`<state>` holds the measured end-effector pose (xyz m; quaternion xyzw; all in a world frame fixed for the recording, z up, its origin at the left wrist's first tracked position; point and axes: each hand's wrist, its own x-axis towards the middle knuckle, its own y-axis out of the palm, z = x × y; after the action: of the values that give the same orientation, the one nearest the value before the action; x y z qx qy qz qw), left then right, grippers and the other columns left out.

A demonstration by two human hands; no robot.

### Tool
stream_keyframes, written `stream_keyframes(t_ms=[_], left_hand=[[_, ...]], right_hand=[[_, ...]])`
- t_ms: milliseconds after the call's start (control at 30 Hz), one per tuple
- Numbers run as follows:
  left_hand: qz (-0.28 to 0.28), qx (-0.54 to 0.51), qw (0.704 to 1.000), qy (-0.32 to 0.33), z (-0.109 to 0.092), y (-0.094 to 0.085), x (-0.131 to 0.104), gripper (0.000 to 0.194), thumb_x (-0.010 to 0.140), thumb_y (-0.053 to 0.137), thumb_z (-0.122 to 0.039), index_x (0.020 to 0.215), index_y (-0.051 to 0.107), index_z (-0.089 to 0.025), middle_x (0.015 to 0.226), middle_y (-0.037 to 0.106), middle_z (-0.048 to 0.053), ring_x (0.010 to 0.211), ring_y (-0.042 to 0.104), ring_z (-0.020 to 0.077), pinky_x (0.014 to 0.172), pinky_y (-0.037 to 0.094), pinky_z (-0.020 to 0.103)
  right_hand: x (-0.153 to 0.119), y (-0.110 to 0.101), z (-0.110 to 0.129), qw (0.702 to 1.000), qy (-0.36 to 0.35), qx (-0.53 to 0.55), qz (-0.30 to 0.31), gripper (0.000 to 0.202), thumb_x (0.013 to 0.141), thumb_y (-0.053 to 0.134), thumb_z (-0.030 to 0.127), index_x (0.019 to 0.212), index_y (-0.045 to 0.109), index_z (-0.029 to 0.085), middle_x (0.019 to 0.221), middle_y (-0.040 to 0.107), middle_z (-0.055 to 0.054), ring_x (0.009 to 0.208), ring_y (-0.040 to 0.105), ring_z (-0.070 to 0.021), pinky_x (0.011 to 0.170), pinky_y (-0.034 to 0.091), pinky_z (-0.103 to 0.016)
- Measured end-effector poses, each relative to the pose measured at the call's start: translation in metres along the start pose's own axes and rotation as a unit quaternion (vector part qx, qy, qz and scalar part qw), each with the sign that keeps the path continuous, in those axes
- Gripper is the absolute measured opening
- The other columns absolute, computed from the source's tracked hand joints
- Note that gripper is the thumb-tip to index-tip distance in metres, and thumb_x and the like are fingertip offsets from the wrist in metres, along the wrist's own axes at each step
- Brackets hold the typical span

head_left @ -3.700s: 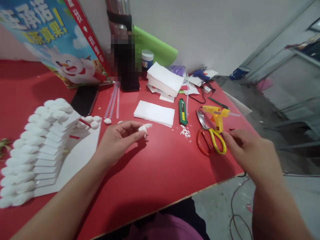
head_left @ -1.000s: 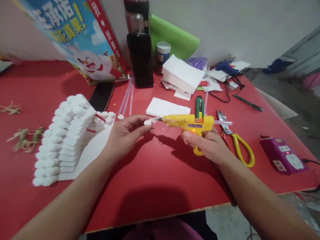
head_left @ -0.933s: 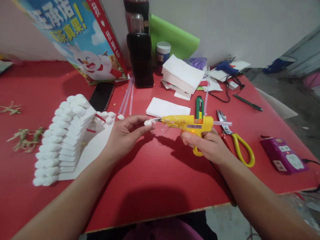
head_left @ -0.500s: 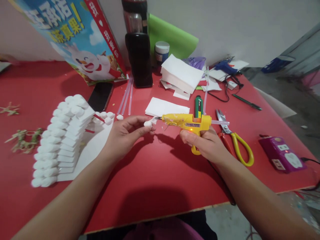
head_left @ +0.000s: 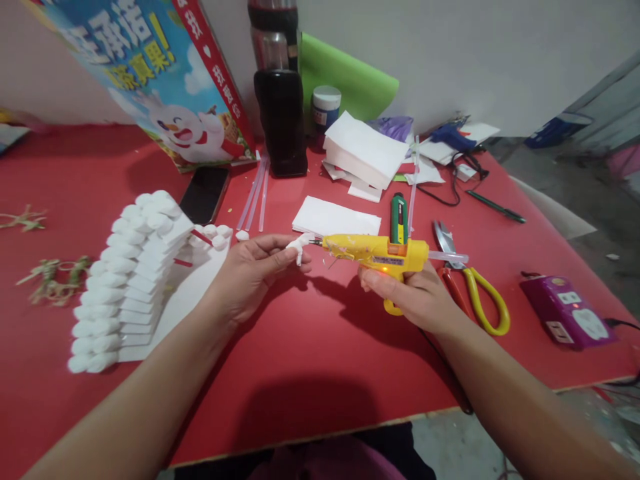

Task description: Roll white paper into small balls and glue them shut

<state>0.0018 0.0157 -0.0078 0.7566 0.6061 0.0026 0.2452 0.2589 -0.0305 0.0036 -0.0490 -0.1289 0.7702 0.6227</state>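
Between thumb and fingers, my left hand pinches a small white piece. My right hand is wrapped round the handle of a yellow glue gun, whose orange light is lit. The gun's metal tip points left and meets the white piece, or nearly so. A clear glue stick sticks out of its back. Left of my left hand lies a layered white construction edged with rows of rounded white pieces. A few loose rounded pieces lie at its upper right.
Folded white paper, a green cutter and red-and-yellow-handled shears lie beyond and beside the gun. Farther back are a phone, a black bottle and a printed board. A purple power box sits at the right.
The white piece in my left hand has turned, and a part of it now hangs down. The glue gun has shifted slightly right and down. The view has moved a little.
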Motion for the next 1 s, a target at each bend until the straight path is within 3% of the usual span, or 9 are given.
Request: stream_keyframes(t_ms=[233,533,733,1000], left_hand=[[-0.006,-0.006,1.000,-0.025,-0.0002,0.0033,-0.0029,0.026,0.078,0.091,-0.025,0.096,0.078,-0.011,0.083,0.081,0.009,0.075,0.077,0.0212,0.073,0.065,0.034],[-0.006,0.000,1.000,-0.021,-0.0019,0.0057,-0.0051,0.027,0.076,0.091,-0.025,0.095,0.078,-0.012,0.085,0.081,0.011,0.077,0.077,0.0224,0.071,0.064,0.034],[-0.002,-0.009,1.000,-0.027,-0.0012,0.0049,-0.0045,0.027,0.078,0.090,-0.027,0.097,0.078,-0.013,0.082,0.081,0.009,0.075,0.077,0.0241,0.070,0.064,0.039],[-0.006,-0.015,1.000,-0.023,-0.0007,0.0040,-0.0026,0.021,0.080,0.088,-0.022,0.095,0.077,-0.011,0.085,0.080,0.009,0.079,0.078,0.0212,0.078,0.064,0.034]], right_hand=[[-0.0037,0.0048,-0.0017,0.998,0.022,-0.050,0.017,0.031,0.099,0.067,0.051,0.107,0.080,0.024,0.081,0.072,-0.001,0.067,0.062,-0.0154,0.061,0.049,-0.027],[-0.0052,0.0069,0.0013,0.995,0.007,-0.096,0.017,0.029,0.101,0.065,0.049,0.107,0.079,0.024,0.062,0.056,0.003,0.055,0.050,-0.0131,0.052,0.039,-0.027],[-0.0048,0.0065,0.0042,0.995,0.008,-0.100,0.013,0.029,0.102,0.065,0.049,0.106,0.079,0.023,0.061,0.054,0.003,0.055,0.049,-0.0134,0.051,0.037,-0.027],[-0.0037,0.0101,0.0048,0.996,-0.002,-0.086,0.033,0.030,0.102,0.064,0.047,0.118,0.078,0.026,0.077,0.067,-0.001,0.064,0.057,-0.0161,0.058,0.045,-0.029]])
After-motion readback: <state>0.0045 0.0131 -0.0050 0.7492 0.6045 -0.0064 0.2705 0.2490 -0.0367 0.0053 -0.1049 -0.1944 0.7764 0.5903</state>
